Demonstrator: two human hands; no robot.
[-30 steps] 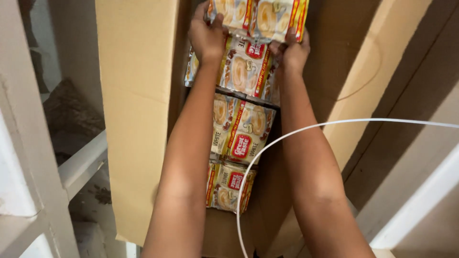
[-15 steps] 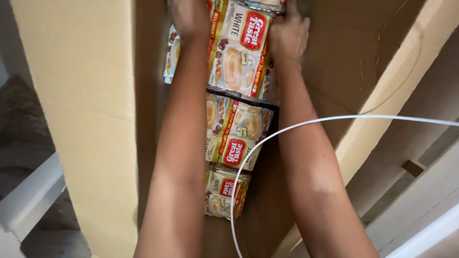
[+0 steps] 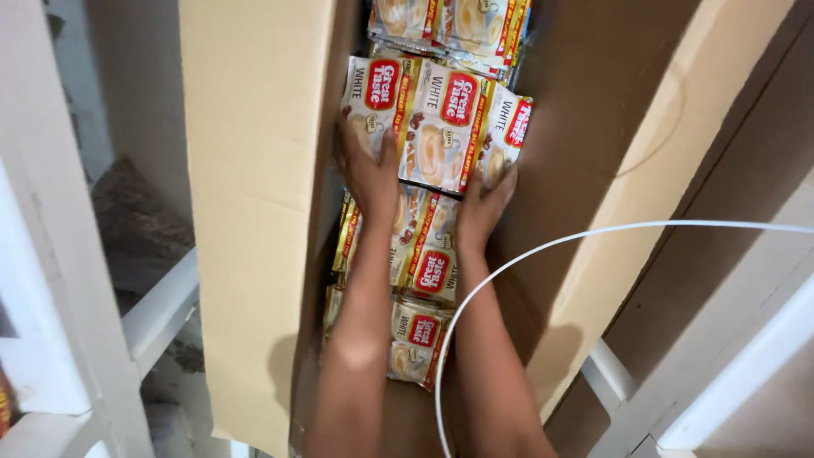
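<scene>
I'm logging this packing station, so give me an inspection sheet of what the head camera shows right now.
Surface: open cardboard box, flaps up; sachet packs fill its floor.
Job's things: pack bundle gripped from both sides; a second bundle beyond it; more packs lie under the forearms.
Clutter: nothing seen.
Grippers: left hand on the bundle's left edge, right hand on its lower right edge, both holding it.
Cables: thin white cord arcs over the right forearm and across the right flap.
Surroundings: white frame bars left and right of the box; rough grey floor at left.
</scene>
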